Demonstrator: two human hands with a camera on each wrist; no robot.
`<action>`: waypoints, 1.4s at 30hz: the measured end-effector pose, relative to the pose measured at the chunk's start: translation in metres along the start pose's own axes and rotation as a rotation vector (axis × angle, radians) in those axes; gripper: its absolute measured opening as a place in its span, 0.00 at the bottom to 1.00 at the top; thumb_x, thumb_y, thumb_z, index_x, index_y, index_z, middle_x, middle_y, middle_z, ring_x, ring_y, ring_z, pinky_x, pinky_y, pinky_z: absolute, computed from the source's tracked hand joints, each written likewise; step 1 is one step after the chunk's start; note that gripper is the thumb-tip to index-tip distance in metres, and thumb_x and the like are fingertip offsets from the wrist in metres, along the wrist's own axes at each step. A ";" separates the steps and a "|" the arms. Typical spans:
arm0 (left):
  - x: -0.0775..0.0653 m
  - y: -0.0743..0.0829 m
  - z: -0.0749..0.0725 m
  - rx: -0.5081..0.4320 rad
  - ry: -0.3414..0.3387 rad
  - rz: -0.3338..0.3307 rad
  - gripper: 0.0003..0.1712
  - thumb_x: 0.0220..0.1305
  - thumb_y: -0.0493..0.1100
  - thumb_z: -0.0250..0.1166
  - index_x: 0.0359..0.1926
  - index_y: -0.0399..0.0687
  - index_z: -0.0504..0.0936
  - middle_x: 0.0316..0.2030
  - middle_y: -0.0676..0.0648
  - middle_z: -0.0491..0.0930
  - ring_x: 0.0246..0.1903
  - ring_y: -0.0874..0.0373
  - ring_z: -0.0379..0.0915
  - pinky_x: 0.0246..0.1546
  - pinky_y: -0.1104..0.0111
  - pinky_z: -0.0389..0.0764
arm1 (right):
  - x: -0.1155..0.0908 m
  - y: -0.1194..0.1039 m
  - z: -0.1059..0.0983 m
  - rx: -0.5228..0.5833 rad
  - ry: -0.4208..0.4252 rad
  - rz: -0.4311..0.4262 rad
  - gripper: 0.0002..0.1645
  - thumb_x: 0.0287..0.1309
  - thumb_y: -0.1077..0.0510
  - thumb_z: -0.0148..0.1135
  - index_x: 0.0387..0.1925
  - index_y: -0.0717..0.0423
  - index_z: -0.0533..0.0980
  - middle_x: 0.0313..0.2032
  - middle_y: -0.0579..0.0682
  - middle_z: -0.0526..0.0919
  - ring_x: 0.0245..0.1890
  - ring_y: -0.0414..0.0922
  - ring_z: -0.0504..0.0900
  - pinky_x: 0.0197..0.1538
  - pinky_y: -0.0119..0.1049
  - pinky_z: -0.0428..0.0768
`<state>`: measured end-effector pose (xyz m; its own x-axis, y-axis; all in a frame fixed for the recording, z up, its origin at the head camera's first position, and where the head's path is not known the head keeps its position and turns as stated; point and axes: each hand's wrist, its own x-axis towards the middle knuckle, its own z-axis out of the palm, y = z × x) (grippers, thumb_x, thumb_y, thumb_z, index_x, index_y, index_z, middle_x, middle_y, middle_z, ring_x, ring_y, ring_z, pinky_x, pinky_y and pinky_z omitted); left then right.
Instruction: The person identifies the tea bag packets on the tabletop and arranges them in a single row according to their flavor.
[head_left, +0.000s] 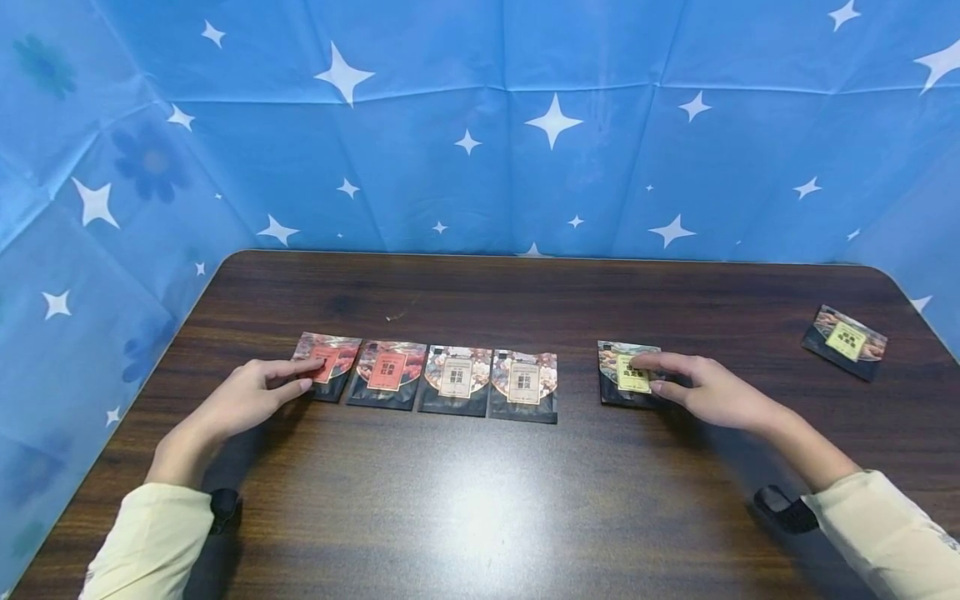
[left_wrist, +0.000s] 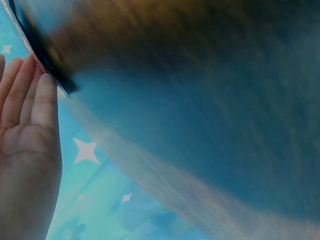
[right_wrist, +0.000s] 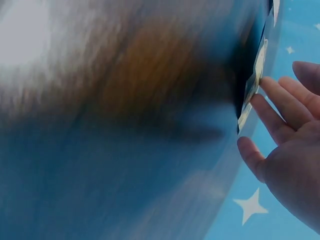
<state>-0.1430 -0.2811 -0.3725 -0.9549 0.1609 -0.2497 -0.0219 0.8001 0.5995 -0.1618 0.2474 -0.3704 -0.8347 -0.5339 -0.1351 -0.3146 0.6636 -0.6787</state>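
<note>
My left hand (head_left: 243,400) rests its fingertips on a tea sachet with a red label (head_left: 343,353), at the left end of a row. A second red-label tea sachet (head_left: 386,373) lies just right of it, followed by two tea sachets with pale labels and floral prints (head_left: 455,380) (head_left: 523,387). Past a gap, the fingertips of my right hand (head_left: 712,392) touch the right side of a yellow-label tea sachet (head_left: 632,377), covering part of it. In the right wrist view, that hand's fingers (right_wrist: 286,112) are extended against the sachet. The left wrist view shows the left fingers fairly straight.
Another yellow-label tea sachet (head_left: 846,343) lies tilted near the far right of the dark wooden table (head_left: 337,500). A blue curtain with white stars (head_left: 420,167) hangs behind the table's back edge and along its sides.
</note>
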 end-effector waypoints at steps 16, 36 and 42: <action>-0.001 0.004 -0.003 0.012 0.009 -0.002 0.25 0.67 0.46 0.54 0.62 0.43 0.69 0.41 0.36 0.74 0.22 0.54 0.65 0.28 0.63 0.65 | 0.005 -0.019 0.021 -0.016 -0.011 -0.036 0.23 0.63 0.62 0.51 0.60 0.58 0.68 0.58 0.57 0.70 0.59 0.57 0.65 0.53 0.55 0.65; 0.000 0.001 -0.001 0.000 -0.004 0.002 0.24 0.67 0.45 0.55 0.62 0.44 0.69 0.46 0.37 0.72 0.17 0.57 0.63 0.30 0.63 0.65 | 0.006 -0.032 0.027 -0.024 -0.046 -0.056 0.23 0.65 0.59 0.50 0.61 0.58 0.66 0.59 0.59 0.68 0.61 0.59 0.62 0.55 0.56 0.62; -0.001 0.002 -0.001 -0.005 -0.011 -0.002 0.24 0.67 0.47 0.54 0.62 0.45 0.69 0.45 0.39 0.72 0.18 0.57 0.62 0.32 0.62 0.65 | 0.007 -0.032 0.027 -0.023 -0.052 -0.046 0.23 0.65 0.60 0.50 0.61 0.59 0.66 0.59 0.60 0.68 0.60 0.59 0.62 0.55 0.56 0.63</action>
<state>-0.1429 -0.2805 -0.3704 -0.9516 0.1652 -0.2592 -0.0258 0.7974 0.6029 -0.1455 0.2079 -0.3689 -0.7948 -0.5901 -0.1416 -0.3631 0.6495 -0.6681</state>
